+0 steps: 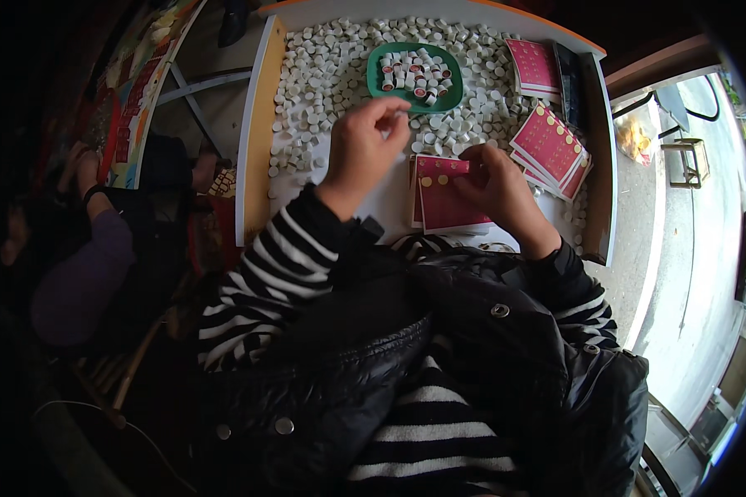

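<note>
white caps [323,74] litter the table [261,124] under my left hand [365,145], its fingertips pinched shut on one cap [399,116]. my right hand [497,186] presses the pink card [439,203] flat, fingers curled at its top edge.

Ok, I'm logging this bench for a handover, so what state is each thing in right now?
Left hand: raised over the table, fingers pinched on a small white cap.
Right hand: pressing on the red card.
Red card: flat on the table, a few gold dots on it.
Green tray: holds a small heap of caps.
Loose white caps: scattered over the table.
Stack of red cards: fanned at the right.
</note>
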Action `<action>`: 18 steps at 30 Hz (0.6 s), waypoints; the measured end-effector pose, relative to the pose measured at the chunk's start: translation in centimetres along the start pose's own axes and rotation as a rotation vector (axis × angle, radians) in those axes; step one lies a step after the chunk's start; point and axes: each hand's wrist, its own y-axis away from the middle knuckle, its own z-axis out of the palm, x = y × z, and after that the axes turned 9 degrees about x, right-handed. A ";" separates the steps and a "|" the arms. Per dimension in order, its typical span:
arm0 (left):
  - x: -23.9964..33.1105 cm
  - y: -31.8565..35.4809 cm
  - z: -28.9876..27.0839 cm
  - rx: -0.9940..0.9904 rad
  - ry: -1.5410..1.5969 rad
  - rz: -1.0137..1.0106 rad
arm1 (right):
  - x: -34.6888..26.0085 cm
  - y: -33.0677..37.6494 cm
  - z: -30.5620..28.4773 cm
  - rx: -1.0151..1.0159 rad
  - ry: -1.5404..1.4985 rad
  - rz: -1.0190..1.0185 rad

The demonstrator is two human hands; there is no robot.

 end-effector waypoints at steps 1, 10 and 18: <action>-0.8 -0.7 0.1 0.002 -0.003 -0.001 | 0.3 0.0 0.3 -0.002 -0.002 -0.002; -4.5 -1.2 -3.4 0.050 -0.420 0.134 | 1.7 0.2 1.8 0.003 0.117 -0.093; -7.0 1.3 -4.8 -0.016 -0.697 0.030 | 1.8 0.1 1.9 0.035 0.119 -0.087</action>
